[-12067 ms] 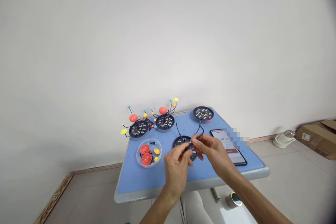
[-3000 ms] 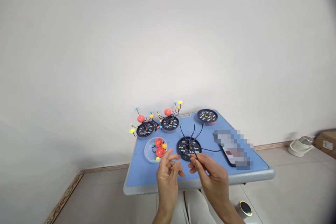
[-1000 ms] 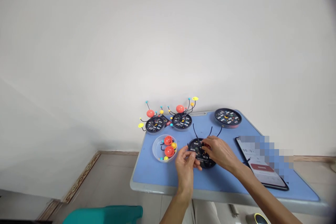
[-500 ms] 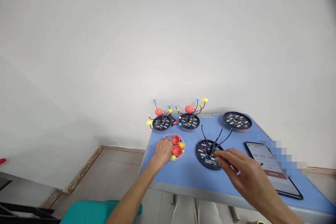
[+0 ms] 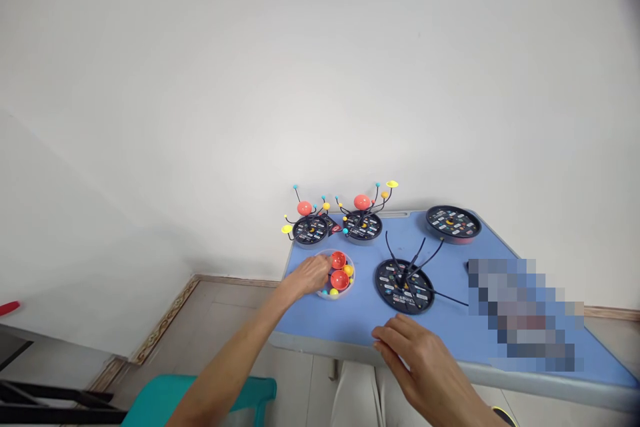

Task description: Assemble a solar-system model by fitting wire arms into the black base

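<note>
At the centre of the frame, the left hand [image 5: 313, 275] reaches into the clear round bowl [image 5: 353, 278]; its fingertips are hidden, so whether they are together on a piece cannot be told. Two red half-shells [image 5: 340, 279] and a yellow ball [image 5: 334, 292] lie beside it. The right hand [image 5: 423, 355], lower right of centre, is loosely bent, thumb slightly apart from forefinger, nothing seen between. Above it sits the black disc base [image 5: 387, 291] with curved black rods [image 5: 429, 255]. Reaching in well probably means pinching one small piece lightly, without pressing the bowl's rim.
</note>
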Tool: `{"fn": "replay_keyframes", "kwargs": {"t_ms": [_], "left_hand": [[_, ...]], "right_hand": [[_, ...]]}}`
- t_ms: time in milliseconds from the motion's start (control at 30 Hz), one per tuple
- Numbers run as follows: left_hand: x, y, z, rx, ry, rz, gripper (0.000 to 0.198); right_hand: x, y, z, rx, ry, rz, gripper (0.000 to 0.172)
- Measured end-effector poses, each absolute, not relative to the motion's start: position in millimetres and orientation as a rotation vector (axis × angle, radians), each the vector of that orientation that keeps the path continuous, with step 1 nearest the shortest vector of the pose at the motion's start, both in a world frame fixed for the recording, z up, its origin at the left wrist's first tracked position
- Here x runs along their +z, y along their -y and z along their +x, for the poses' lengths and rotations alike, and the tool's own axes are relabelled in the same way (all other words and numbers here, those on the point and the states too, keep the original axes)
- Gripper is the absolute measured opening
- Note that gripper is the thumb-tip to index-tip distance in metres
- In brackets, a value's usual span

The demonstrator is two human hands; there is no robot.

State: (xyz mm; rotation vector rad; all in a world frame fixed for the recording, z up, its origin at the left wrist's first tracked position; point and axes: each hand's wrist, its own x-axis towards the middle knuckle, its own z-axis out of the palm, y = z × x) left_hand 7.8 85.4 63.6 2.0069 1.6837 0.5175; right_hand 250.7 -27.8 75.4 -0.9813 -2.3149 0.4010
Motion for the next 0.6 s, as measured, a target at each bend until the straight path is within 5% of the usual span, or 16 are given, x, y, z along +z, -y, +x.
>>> {"fn": "replay_keyframes", "kwargs": {"t_ms": [200, 433, 600], "left_hand": [[64.8, -90.2, 8.9, 0.461, -1.596, 2.039, 0.025], [81.9, -78.9, -9.8, 0.745, -1.477, 1.817, 0.003], [95.5, -56.0, -12.5, 0.928, -1.388, 1.548, 0.019]], "right_hand": [[72.1, 38.3, 235.4, 0.432, 2.416, -1.008, 0.03], [68.3, 25.6, 219.4, 0.516, 2.362, -1.074, 0.032], [68.6, 1.6, 195.5, 0.649, 2.13, -1.049, 0.024]]}}
